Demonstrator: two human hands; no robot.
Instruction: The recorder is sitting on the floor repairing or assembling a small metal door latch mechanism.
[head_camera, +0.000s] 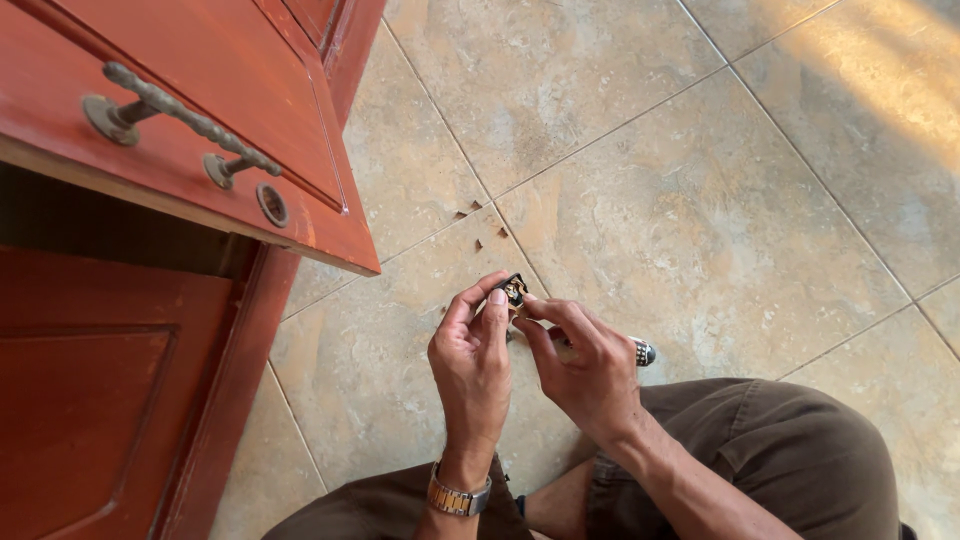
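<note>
Single head view; looks steeply down, close over hands (530, 360), tiled floor (700, 200); door (150, 200) at left.

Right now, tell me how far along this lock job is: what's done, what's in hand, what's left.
Done, by the look of it: wood chips lie on the tiled floor beside the red door, which already carries a handle. In hand: the left hand and right hand pinch a small dark metal part; the right hand also grips a tool. Left: that part is not yet on the door.
</note>
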